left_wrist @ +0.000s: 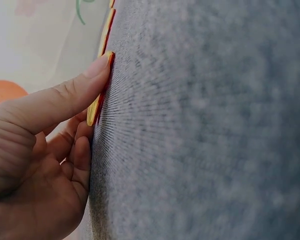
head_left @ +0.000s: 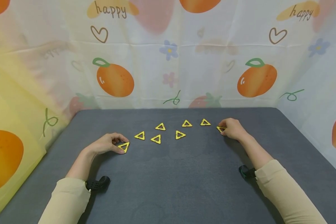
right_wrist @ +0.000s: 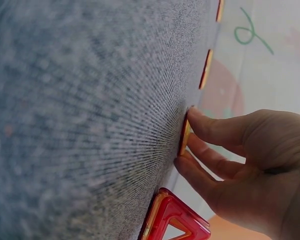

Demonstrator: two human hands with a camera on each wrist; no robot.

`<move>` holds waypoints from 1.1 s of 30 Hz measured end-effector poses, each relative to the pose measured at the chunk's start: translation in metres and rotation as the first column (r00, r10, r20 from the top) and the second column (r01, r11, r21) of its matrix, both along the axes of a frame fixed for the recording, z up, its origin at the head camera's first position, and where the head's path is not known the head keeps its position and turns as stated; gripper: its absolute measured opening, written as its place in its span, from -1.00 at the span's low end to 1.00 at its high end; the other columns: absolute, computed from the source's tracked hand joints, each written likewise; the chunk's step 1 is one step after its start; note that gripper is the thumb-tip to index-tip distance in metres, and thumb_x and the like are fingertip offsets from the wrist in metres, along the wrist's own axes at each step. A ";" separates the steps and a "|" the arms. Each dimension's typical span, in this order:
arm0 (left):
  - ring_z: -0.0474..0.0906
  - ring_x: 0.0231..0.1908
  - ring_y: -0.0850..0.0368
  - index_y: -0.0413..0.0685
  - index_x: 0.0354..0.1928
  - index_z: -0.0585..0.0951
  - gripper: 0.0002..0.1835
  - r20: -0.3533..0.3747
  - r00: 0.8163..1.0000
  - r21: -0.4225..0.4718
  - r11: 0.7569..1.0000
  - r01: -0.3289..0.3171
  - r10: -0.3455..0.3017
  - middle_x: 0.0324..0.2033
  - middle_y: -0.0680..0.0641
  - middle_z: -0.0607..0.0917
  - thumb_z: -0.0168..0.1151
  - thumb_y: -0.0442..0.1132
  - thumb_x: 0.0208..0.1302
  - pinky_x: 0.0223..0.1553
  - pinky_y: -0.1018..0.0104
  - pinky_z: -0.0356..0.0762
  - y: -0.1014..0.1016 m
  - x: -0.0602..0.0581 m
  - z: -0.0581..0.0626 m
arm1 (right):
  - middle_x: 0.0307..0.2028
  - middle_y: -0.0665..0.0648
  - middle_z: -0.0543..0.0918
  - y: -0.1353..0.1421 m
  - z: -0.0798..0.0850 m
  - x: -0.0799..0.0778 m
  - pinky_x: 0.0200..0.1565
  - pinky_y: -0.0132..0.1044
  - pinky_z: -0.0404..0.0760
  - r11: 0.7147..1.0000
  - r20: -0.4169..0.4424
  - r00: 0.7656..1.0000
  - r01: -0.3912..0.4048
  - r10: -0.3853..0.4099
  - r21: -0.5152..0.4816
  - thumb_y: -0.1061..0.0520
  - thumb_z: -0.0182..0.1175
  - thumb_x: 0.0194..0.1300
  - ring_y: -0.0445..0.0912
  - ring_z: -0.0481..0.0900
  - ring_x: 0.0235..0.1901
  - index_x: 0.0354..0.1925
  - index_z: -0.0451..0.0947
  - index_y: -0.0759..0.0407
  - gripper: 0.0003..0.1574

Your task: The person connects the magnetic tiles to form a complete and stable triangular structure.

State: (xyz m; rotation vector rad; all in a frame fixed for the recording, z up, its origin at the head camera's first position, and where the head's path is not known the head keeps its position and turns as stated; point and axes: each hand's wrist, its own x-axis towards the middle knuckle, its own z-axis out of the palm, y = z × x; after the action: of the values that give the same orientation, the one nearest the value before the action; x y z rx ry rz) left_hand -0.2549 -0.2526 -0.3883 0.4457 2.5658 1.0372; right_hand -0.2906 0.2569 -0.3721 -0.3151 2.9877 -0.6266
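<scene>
My left hand pinches a yellow triangle tile with an open middle, at the left end of a loose spread of such tiles. In the left wrist view, thumb and fingers grip this tile, which shows a red edge, close over the table. At the right end, my right hand holds another yellow triangle tile, partly hidden by the fingers. The right wrist view shows its thin edge between thumb and fingertips. Near that hand, a red triangle tile appears at the bottom of this view.
Between the hands lie several yellow triangle tiles, among them one at the left, one in the middle and one at the right. The grey table ends at a printed cloth. Black bands are on both wrists.
</scene>
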 end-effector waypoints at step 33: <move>0.61 -0.33 0.21 -0.19 -0.03 0.65 -0.63 -0.041 0.999 0.088 0.996 -0.011 0.015 -0.33 -0.06 0.73 0.47 -0.22 0.13 -0.25 0.29 0.57 0.053 0.003 0.018 | 0.09 0.49 0.61 -0.004 0.001 0.000 0.09 0.14 0.58 0.999 0.014 1.000 -0.018 0.018 0.040 0.41 0.25 0.23 0.36 0.53 0.12 0.10 0.55 0.48 -0.56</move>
State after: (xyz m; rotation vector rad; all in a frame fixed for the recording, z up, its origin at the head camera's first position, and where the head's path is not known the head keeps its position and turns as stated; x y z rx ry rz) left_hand -0.2523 -0.1998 -0.3705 0.4786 2.5699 1.1599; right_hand -0.2905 0.2534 -0.3711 -0.3335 2.9768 -0.5641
